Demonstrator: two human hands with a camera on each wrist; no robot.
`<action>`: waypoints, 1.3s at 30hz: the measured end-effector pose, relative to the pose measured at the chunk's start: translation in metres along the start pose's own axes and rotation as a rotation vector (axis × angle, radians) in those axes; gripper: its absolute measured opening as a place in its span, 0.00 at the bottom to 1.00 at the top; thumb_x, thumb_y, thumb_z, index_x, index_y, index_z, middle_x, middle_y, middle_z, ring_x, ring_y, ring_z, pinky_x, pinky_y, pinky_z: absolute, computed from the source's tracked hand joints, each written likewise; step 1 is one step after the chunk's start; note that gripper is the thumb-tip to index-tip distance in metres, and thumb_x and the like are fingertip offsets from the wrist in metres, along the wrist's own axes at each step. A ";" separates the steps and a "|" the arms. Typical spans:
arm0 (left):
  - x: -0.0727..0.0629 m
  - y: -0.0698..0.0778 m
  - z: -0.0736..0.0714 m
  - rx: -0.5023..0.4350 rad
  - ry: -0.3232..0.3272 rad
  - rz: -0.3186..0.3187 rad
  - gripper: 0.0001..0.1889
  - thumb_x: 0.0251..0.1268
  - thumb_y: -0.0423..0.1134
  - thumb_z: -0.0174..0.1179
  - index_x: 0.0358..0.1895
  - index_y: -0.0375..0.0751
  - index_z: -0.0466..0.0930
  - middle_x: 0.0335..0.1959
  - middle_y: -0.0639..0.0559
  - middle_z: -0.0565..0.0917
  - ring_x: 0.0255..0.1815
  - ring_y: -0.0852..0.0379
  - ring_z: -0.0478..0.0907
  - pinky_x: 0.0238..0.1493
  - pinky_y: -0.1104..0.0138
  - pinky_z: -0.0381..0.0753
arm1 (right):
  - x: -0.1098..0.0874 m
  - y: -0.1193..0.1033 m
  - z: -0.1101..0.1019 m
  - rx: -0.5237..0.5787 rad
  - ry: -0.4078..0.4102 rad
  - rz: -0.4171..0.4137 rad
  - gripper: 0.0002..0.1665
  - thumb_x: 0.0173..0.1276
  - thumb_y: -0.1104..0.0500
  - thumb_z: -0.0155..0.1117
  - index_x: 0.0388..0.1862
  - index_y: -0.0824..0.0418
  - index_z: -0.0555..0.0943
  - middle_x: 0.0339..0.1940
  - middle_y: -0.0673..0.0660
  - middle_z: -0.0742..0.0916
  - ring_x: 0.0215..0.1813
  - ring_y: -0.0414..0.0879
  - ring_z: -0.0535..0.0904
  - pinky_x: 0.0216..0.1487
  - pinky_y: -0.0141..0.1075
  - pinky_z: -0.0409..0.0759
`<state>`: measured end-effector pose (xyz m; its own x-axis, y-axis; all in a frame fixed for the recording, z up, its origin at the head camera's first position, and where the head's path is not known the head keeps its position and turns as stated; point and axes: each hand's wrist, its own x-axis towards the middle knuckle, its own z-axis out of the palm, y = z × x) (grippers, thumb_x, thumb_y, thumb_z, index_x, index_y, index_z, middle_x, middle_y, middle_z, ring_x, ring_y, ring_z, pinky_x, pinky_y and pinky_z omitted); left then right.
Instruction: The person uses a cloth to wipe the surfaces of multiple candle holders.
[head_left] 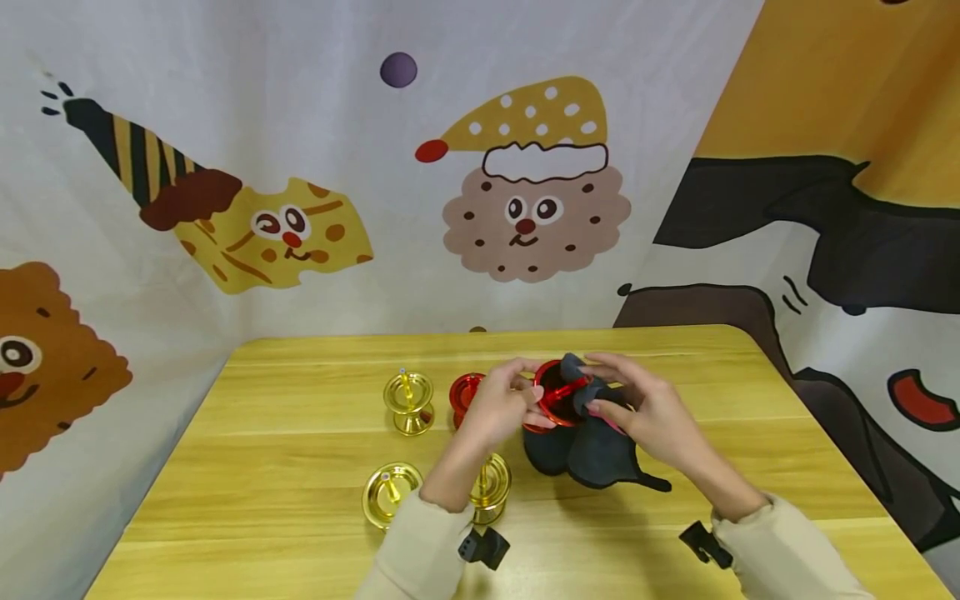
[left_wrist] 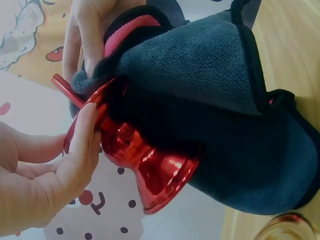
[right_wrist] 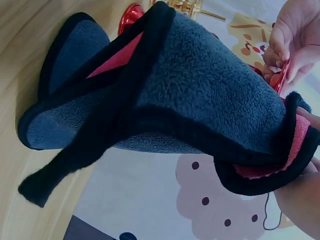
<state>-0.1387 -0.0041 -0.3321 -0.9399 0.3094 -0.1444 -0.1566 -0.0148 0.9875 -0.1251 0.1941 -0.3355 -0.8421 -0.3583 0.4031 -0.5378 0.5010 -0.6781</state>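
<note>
Tilted above the table, a shiny red metal lamp stand (head_left: 567,389) with a shallow dish, a thin central tube and a flared foot (left_wrist: 167,175) is held by my left hand (head_left: 498,408). Its thumb and fingers pinch the dish rim in the left wrist view. My right hand (head_left: 656,408) grips a dark grey plush cloth (head_left: 603,454) with black edging and a pink underside (right_wrist: 300,135). Part of that cloth lies against the dish rim. The rest hangs down below the stand, and a strap (right_wrist: 45,185) dangles from it.
Another red stand (head_left: 463,388) is partly behind my left hand. Gold stands are at the back left (head_left: 414,419), front left (head_left: 375,500) and beside my left forearm (head_left: 491,500). Everything is on a wooden table (head_left: 285,450), with a printed cloth backdrop (head_left: 405,292) behind.
</note>
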 end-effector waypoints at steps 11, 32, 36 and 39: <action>0.000 -0.005 0.000 0.012 0.013 -0.002 0.17 0.66 0.24 0.48 0.58 0.32 0.68 0.39 0.39 0.73 0.22 0.50 0.76 0.32 0.57 0.83 | 0.004 0.002 0.015 -0.060 -0.007 0.025 0.34 0.48 0.74 0.69 0.57 0.64 0.72 0.46 0.59 0.84 0.48 0.53 0.79 0.41 0.40 0.80; 0.000 -0.009 -0.005 -0.093 -0.079 -0.020 0.19 0.64 0.26 0.52 0.59 0.31 0.68 0.38 0.36 0.73 0.24 0.52 0.79 0.37 0.59 0.82 | -0.003 -0.001 0.030 0.063 0.130 0.182 0.25 0.53 0.75 0.64 0.52 0.63 0.76 0.43 0.56 0.83 0.44 0.48 0.80 0.40 0.31 0.79; 0.000 -0.009 -0.005 -0.125 -0.088 -0.039 0.22 0.62 0.24 0.53 0.61 0.30 0.66 0.40 0.36 0.72 0.29 0.50 0.80 0.38 0.58 0.82 | -0.002 0.001 0.028 0.125 0.108 0.226 0.25 0.55 0.74 0.63 0.53 0.63 0.75 0.44 0.58 0.83 0.41 0.48 0.80 0.37 0.31 0.79; 0.000 -0.010 -0.005 -0.140 -0.086 -0.044 0.23 0.61 0.23 0.53 0.61 0.29 0.65 0.39 0.35 0.72 0.31 0.49 0.80 0.37 0.59 0.82 | -0.002 0.001 0.025 0.160 0.091 0.264 0.25 0.56 0.73 0.63 0.54 0.63 0.74 0.45 0.60 0.83 0.38 0.47 0.81 0.35 0.31 0.80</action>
<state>-0.1391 -0.0090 -0.3425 -0.9029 0.3925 -0.1751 -0.2429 -0.1299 0.9613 -0.1228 0.1751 -0.3521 -0.9559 -0.1565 0.2487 -0.2927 0.4345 -0.8518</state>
